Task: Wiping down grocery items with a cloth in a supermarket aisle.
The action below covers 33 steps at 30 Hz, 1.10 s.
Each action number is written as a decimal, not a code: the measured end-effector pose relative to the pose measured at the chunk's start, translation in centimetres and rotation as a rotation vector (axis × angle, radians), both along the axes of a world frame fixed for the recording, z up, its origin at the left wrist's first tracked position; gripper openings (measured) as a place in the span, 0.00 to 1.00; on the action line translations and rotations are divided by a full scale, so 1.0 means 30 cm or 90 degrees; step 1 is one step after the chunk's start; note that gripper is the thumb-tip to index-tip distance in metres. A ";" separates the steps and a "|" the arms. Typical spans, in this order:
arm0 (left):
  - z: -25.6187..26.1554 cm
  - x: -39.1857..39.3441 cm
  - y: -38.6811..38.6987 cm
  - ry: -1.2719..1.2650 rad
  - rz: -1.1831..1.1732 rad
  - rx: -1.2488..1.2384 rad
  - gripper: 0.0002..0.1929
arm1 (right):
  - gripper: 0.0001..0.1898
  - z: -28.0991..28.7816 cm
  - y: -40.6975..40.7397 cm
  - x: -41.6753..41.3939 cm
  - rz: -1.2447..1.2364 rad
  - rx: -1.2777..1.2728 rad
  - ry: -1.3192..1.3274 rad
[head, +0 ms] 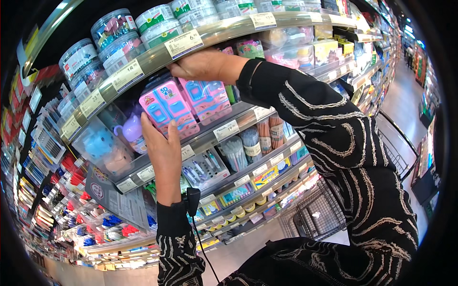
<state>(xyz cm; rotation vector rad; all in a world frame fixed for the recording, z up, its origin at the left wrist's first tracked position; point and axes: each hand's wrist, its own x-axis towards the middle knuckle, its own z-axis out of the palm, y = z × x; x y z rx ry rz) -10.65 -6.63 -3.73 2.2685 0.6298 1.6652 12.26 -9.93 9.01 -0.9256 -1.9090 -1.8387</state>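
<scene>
A pink toy-fridge box (171,103) with blue printed panels stands at the front of a retail shelf. My left hand (162,143) is on its lower left corner, thumb across the front and fingers along the side. A second pink box (209,96) stands to its right. Above the two boxes my right hand (202,65) reaches in under the upper shelf edge (150,60); its fingertips are hidden, so its grip does not show. A purple animal-shaped container (133,128) sits left of the first box.
Clear tubs (118,50) line the shelf above. A transparent bin (103,143) holds blue and peach animal-shaped items. Pens (200,169) and pencil tubs (263,137) fill the shelf below. A wire shopping cart (318,211) stands at lower right, and an aisle (400,93) runs beyond.
</scene>
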 end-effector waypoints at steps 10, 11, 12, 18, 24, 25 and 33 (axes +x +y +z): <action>0.033 0.015 -0.044 0.073 0.178 0.074 0.41 | 0.14 -0.005 -0.010 -0.029 0.214 -0.128 0.240; 0.035 0.013 -0.042 0.073 0.180 0.074 0.41 | 0.14 -0.006 -0.016 -0.037 0.217 -0.128 0.239; 0.038 0.014 -0.044 0.085 0.193 0.068 0.42 | 0.15 -0.008 -0.019 -0.036 0.212 -0.130 0.255; 0.040 0.018 -0.039 0.106 0.218 0.070 0.42 | 0.14 -0.004 0.001 0.005 0.066 -0.074 0.106; 0.048 0.005 -0.044 0.122 0.222 0.060 0.42 | 0.14 0.013 -0.002 0.020 -0.060 0.069 -0.111; 0.048 0.006 -0.047 0.126 0.219 0.057 0.41 | 0.13 0.012 -0.003 0.023 -0.079 0.090 -0.126; 0.073 -0.002 -0.111 0.113 0.223 0.066 0.39 | 0.16 0.014 -0.002 -0.003 0.139 -0.126 0.180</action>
